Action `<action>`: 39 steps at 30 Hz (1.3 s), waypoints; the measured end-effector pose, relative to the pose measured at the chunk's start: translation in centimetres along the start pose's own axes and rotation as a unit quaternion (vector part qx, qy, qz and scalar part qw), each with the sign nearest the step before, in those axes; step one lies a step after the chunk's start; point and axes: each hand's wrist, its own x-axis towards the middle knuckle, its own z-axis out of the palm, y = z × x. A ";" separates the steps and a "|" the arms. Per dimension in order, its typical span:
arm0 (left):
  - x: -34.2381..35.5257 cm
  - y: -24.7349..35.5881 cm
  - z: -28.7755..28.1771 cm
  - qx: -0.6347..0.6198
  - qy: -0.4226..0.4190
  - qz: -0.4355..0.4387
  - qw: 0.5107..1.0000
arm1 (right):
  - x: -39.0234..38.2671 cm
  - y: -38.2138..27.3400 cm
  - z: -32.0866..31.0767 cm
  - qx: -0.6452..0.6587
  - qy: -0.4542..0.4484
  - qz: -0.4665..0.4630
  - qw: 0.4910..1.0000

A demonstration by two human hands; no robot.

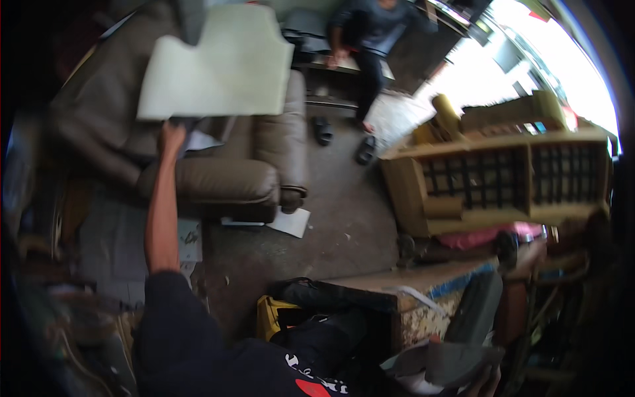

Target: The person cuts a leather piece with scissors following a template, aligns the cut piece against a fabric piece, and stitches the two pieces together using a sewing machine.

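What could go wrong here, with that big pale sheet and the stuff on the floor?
The pale sheet might slip or bend, because the left hand is down at its lower edge; I can't tell how firm the grip is. Someone might trip on the black slippers on the floor. The flat white piece by the brown armchair might slide underfoot.

The grey-brown floor carries the brown sofa. A white sheet lies on the floor just beside the sofa's near right corner; two dark slippers lie right of the sofa.
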 end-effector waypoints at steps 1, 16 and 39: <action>-4.8 -3.8 4.0 -0.104 -0.035 0.032 0.993 | 1.1 5.9 1.3 0.124 0.065 -0.132 0.981; -59.0 33.8 -4.7 -0.254 -0.862 0.342 0.275 | -11.3 -2.7 3.3 0.153 -0.004 -0.024 0.988; -77.9 35.4 -5.3 -0.199 -0.881 0.193 0.382 | -28.1 3.9 -1.5 0.249 0.280 0.231 0.898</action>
